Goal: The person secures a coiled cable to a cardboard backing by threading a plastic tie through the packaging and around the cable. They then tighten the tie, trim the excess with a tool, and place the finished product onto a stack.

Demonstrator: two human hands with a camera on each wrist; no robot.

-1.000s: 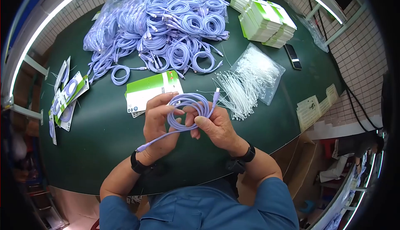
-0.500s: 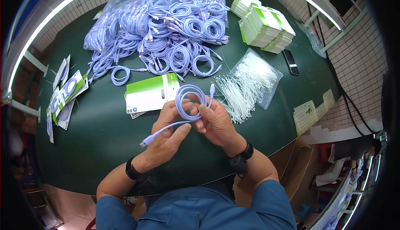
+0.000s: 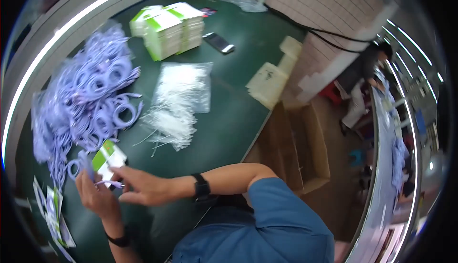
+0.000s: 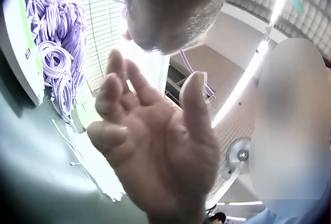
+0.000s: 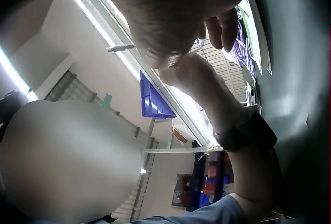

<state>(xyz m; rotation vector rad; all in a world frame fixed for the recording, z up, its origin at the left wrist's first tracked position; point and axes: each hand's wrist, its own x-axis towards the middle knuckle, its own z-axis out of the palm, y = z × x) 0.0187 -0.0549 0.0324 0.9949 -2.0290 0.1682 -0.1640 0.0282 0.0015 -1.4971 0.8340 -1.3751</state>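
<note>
In the head view, the left hand (image 3: 99,201) holds a coiled lilac cable (image 3: 85,162) upright, above the table's left part. Facing it is the right hand (image 3: 149,188), index finger and thumb apart, with the cable's plug end (image 3: 115,185) between the hands. The left wrist view has the right hand (image 4: 163,146) palm up, its fingers loosely bent and pinching nothing visible; the left hand (image 4: 170,12) looms above, a loose cable end (image 4: 189,63) beside it. Much of the left hand (image 5: 194,76) is hidden behind the right hand (image 5: 176,12) in the right wrist view.
Green-white cards (image 3: 114,160) lie behind the hands, carded cables (image 3: 57,215) at the left edge. Farther back are a cable pile (image 3: 90,82), white ties (image 3: 176,120), card stacks (image 3: 167,34) and a phone (image 3: 219,42). A cardboard box (image 3: 312,155) stands beyond the table's right edge.
The head view has turned to the right, so the table appears rotated and shifted left. The right hand has come off the coil; the left hand now holds it.
</note>
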